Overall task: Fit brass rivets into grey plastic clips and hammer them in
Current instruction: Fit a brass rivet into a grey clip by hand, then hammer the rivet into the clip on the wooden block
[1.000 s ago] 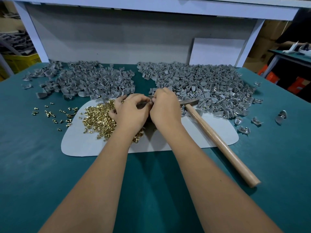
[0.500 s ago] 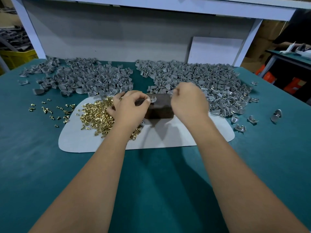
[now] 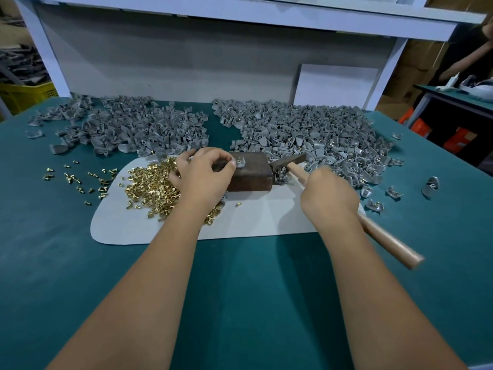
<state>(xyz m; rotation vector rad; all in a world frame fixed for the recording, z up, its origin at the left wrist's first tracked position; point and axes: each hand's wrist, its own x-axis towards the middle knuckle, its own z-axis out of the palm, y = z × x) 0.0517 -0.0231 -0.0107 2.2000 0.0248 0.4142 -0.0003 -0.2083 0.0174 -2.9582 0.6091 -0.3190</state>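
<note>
On the block (image 3: 248, 173), left hand (image 3: 202, 177) pinches a clip (image 3: 240, 163); right hand (image 3: 329, 198) grips the hammer (image 3: 384, 233).

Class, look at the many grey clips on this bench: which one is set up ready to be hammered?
The clip on the dark block, held by the left hand, with a brass rivet standing in it. The others lie in heaps or loose on the table.

Both forearms bare from frame bottom to wrist, no sleeves in view. Left hand (image 3: 204, 175) and right hand (image 3: 328, 196) ungloved. No rings, watch or bands visible. Fingernails short, unpainted.
</note>
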